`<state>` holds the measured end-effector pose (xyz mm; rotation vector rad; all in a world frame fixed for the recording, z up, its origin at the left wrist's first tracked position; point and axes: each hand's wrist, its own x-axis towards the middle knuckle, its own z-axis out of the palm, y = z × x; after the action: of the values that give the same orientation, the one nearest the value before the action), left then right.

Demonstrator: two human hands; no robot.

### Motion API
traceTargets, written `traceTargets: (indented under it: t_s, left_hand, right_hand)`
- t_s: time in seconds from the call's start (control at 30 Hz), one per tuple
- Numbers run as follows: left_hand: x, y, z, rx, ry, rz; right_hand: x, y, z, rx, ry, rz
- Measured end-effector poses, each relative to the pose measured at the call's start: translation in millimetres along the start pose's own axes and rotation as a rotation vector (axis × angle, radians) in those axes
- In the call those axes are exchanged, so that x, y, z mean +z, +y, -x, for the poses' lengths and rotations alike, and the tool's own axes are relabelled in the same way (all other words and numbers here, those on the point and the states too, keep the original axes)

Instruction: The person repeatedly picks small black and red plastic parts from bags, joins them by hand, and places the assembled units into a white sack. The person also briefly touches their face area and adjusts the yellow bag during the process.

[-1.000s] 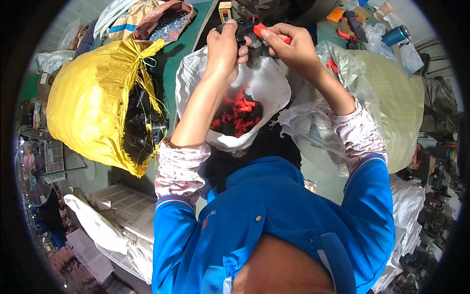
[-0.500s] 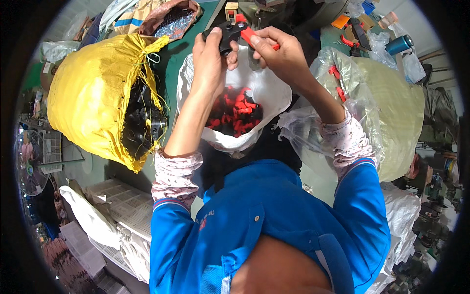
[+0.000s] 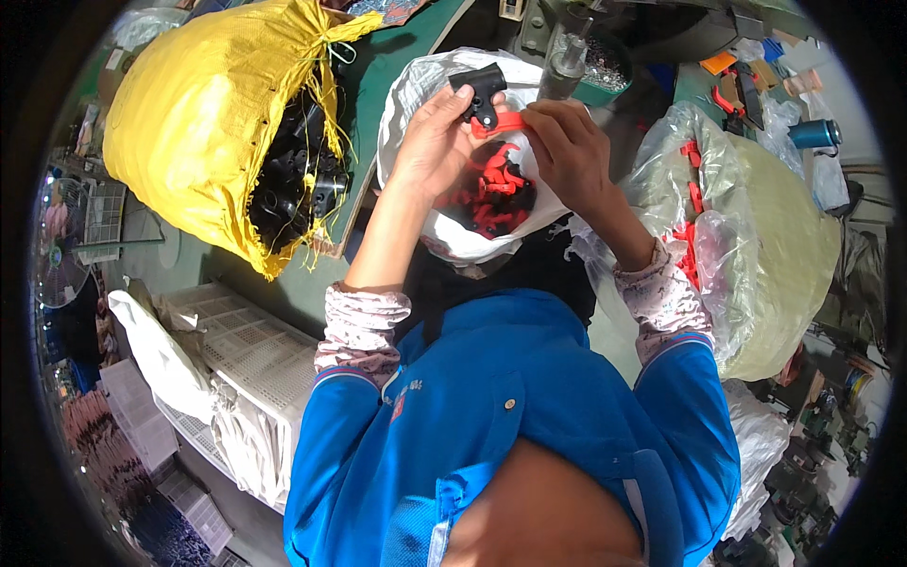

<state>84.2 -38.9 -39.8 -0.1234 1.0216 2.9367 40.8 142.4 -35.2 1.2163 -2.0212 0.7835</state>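
1. Work piece: a black plastic fitting with a short tube-shaped head, joined to a flat, curved red plastic lever. Both are held up over the mouth of a white plastic bag, in front of the person.
2. Orientation, black fitting: the tube-shaped head lies crosswise, its long axis running left to right and rising slightly at the right end. The narrower body points down from it toward the person, with a small round metal pin near the lower end.
3. Orientation, red lever: long axis roughly level, left to right. One end meets the fitting at the pin; the other points to the person's right.
4. Left hand: narrow grip on the black fitting, thumb against the left side of its head, fingers curled around behind.
5. Right hand: fingers bunched closely in a pinch on the lever's right end. Exact thumb contact cannot be made out.
6. Below: a heap of red and black plastic parts inside the white bag.
7. Left: a bulging yellow woven sack on the green counter, black plastic parts showing at its mouth.
8. Right: a clear plastic bag with red pieces, against a pale green bulging sack.
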Motion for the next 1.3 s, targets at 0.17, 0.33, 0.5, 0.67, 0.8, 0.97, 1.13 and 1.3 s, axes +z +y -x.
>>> traceTargets:
  t_s: [0.17,0.33,0.5,0.67,0.8,0.97,1.13,1.3]
  left_hand:
    - [-1.9,3.2,4.9,0.035,-0.076,-0.031]
    - [-9.2,2.1,4.3,0.073,-0.067,-0.068]
    - [-11.3,2.6,5.5,0.042,-0.03,-0.082]
    - [-12.6,1.7,5.0,-0.032,0.054,-0.065]
    - [-17.4,-2.1,2.9,-0.053,0.083,-0.024]
    - [-22.6,-4.7,1.6,-0.096,0.116,0.026]
    - [-17.0,-3.9,6.3,-0.103,0.088,0.076]
    - [-21.6,-4.3,7.0,-0.035,-0.093,-0.006]
  right_hand:
    - [7.7,-0.1,8.4,-0.029,0.003,-0.013]
    - [11.6,-1.1,10.6,-0.037,-0.012,-0.04]
    - [13.8,-1.5,11.5,-0.05,-0.007,-0.05]
    - [11.6,-4.4,12.5,-0.021,-0.028,-0.069]
    - [9.3,-6.4,11.7,-0.011,-0.041,-0.078]
    - [6.7,-9.2,10.5,-0.018,-0.045,-0.074]
    - [7.0,-8.6,11.4,-0.044,-0.037,-0.067]
    - [4.9,-9.1,15.6,-0.034,-0.044,-0.074]
